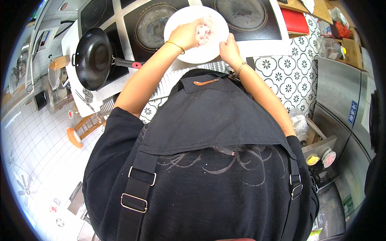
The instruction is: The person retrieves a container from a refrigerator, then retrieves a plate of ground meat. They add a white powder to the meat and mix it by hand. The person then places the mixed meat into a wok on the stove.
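Note:
A round white dish is held above the cooktop at the top centre. Pale pink pieces that look like raw meat lie inside it, somewhat blurred. My left hand, with a gold bangle at the wrist, reaches into the dish and touches the pieces; its fingertips are not clear enough to show a grip. On the right side, my right hand is closed on the dish's rim. A black wok with a long handle stands tilted to the left of my left forearm.
Black cooktop plates are set in a metal-edged white counter. Metal tongs lie at the counter's left end. A wooden stool stands at left. Steel cabinets and a clear plastic bottle are at right.

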Demonstrator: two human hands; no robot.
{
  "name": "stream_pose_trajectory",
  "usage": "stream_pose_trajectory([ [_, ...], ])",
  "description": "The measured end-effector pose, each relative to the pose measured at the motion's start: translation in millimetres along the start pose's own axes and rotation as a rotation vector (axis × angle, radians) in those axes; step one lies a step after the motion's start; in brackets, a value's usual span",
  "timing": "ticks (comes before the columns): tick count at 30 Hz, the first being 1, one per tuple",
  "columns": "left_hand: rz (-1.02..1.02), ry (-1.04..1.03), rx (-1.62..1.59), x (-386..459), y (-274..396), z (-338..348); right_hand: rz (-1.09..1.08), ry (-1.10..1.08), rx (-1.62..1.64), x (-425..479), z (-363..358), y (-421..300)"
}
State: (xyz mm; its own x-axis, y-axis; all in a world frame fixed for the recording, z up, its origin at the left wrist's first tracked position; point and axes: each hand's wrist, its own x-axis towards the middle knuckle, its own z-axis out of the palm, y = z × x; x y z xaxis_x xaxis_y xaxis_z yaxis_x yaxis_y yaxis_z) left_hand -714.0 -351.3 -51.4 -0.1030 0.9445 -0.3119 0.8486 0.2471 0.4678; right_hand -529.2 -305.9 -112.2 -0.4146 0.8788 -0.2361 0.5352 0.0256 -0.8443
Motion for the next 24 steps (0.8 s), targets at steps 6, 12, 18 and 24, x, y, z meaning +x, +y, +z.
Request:
stream_pose_trajectory([
  [6, -0.134, 0.093, 0.040, 23.0, -42.4, 52.0, 0.006, -0.070, -0.077, -0.1, -2.3, -8.4],
  [12, 0.047, -0.022, 0.117, 25.5, -14.7, 53.3, 0.056, -0.020, -0.077, 1.4, 1.6, -14.5],
  [18, 0.045, -0.086, -0.114, 28.0, -35.2, 45.3, 0.021, -0.070, -0.062, 3.9, -0.2, -14.8],
  [24, -0.016, 0.101, 0.131, 17.8, -34.7, -3.5, -0.004, 0.000, -0.036, 5.4, 0.3, -5.5],
])
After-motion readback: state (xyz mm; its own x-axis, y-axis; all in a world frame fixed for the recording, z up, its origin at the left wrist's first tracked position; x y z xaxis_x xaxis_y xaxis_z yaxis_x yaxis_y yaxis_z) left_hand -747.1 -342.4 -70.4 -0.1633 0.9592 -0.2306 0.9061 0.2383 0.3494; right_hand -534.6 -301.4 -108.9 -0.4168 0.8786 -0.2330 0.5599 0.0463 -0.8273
